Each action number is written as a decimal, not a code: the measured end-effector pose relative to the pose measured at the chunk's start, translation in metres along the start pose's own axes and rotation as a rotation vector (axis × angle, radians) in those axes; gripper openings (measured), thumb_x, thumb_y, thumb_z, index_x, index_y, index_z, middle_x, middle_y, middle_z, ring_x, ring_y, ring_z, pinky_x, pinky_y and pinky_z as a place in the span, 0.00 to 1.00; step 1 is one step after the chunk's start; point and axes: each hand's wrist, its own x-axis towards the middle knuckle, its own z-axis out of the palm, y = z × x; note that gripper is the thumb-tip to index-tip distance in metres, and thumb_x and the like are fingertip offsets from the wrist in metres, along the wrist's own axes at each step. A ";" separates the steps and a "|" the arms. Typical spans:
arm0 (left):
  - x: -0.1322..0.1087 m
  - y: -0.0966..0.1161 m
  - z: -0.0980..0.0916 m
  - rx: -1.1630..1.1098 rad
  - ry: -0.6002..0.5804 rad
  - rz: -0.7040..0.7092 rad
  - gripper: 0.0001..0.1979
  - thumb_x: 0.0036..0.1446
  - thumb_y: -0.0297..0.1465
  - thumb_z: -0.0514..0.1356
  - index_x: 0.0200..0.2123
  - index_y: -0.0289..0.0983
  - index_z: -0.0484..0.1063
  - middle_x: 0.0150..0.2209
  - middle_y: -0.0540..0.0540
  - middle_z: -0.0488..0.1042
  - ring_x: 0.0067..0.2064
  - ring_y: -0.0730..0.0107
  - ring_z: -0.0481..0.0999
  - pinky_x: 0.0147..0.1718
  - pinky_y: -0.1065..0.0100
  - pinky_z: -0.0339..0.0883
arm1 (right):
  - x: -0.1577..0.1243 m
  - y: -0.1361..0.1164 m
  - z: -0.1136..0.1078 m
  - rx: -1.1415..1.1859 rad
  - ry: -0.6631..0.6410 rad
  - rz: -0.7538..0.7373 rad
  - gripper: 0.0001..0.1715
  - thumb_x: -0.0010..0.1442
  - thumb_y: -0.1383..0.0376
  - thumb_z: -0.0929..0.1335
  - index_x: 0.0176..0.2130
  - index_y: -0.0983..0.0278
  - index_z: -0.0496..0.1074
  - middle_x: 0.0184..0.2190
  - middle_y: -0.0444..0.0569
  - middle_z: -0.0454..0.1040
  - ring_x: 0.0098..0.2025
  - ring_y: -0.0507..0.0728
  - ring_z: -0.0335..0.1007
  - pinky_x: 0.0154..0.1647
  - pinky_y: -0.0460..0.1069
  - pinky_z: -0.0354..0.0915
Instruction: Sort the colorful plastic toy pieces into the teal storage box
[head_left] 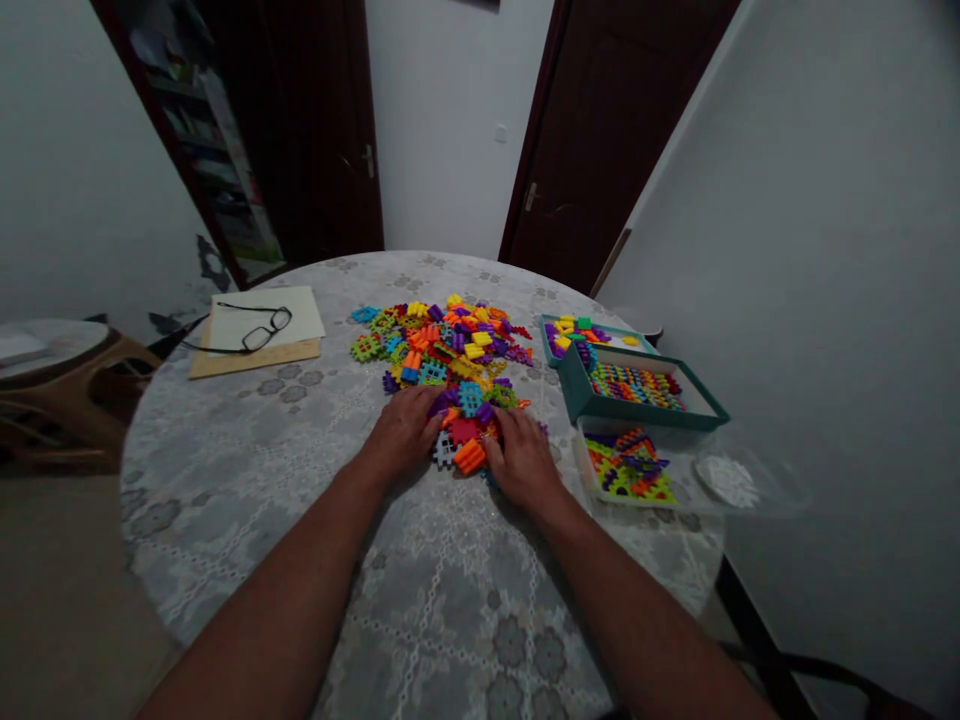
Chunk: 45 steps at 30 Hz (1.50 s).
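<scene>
A heap of colourful plastic building pieces [427, 345] lies in the middle of the round table. My left hand [403, 428] rests against the near left side of the heap, with its fingertips among purple pieces. On the near right side, my right hand [523, 455] touches the pieces, its fingers partly sunk among them. Between my hands are a blue lattice piece [471, 398], a red piece [463, 431], an orange piece [470, 457] and a grey piece [444, 450]. Whether either hand grips a piece is hidden.
Black-rimmed glasses [259, 337] lie on papers [304, 312] at the left of the patterned table [247, 480]. On the right are a teal box [600, 405] of sorted pieces, its lid [551, 345] with more pieces, and a clear plastic tub [590, 478].
</scene>
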 end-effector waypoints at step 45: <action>0.001 0.002 -0.008 -0.179 0.047 -0.165 0.21 0.65 0.26 0.55 0.59 0.40 0.77 0.60 0.40 0.76 0.65 0.55 0.74 0.70 0.48 0.67 | 0.004 -0.016 -0.015 0.133 -0.095 -0.404 0.30 0.72 0.67 0.67 0.70 0.51 0.71 0.71 0.52 0.69 0.76 0.68 0.57 0.77 0.73 0.53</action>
